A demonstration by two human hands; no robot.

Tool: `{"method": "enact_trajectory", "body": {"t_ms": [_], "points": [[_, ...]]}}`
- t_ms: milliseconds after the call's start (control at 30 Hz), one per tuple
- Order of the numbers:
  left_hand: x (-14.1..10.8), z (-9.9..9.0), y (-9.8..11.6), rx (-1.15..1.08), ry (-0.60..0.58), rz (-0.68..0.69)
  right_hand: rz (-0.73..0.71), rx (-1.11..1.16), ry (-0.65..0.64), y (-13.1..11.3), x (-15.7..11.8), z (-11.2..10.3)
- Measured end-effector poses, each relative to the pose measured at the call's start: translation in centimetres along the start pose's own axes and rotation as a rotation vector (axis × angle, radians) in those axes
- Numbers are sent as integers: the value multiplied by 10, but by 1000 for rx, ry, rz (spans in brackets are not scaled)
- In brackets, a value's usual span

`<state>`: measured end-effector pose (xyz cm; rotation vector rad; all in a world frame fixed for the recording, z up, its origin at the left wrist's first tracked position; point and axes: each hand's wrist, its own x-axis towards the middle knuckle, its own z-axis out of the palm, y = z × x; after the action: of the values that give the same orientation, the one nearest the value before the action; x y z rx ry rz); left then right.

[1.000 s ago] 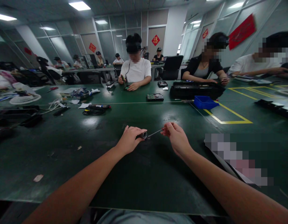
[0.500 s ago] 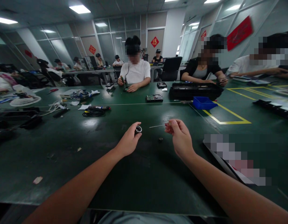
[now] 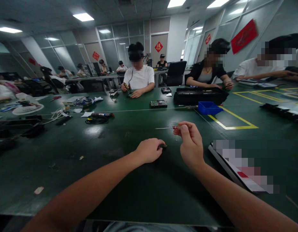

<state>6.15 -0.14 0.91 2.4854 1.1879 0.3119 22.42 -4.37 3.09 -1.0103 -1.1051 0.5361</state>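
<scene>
My left hand [image 3: 150, 150] is low over the green table [image 3: 129, 193], its fingers curled round a small dark round part [image 3: 159, 147] that is mostly hidden by the hand. A small dark piece [image 3: 164, 146] lies at its fingertips. To the right, my right hand [image 3: 191, 141] is closed on the red handle of a thin screwdriver [image 3: 175, 127], whose metal shaft points left, above and beyond my left hand. The two hands are apart.
Ahead stand a hard drive [image 3: 158, 103], a blue tray [image 3: 209, 108] and a long black casing [image 3: 199, 95]. Coiled black cable [image 3: 98, 118] lies to the left. Right of my right arm is a booklet [image 3: 235, 164]. Several people sit across the table.
My left hand has moved right and down to the small dark piece on the table, and its ring-shaped part has turned mostly out of sight. The screwdriver stays in my right hand.
</scene>
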Motion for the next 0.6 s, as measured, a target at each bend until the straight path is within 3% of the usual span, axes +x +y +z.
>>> {"method": "enact_trajectory", "body": {"t_ms": [167, 267, 400, 600], "points": [[19, 9, 9, 181, -22, -44, 14, 4, 6, 3, 2, 0], [22, 5, 5, 156, -15, -36, 20, 13, -4, 3, 2, -1], [14, -13, -19, -84, 1, -122, 21, 17, -21, 1, 1, -1], [-22, -57, -83, -654, 131, -386, 33, 10, -53, 1, 0, -1]]}}
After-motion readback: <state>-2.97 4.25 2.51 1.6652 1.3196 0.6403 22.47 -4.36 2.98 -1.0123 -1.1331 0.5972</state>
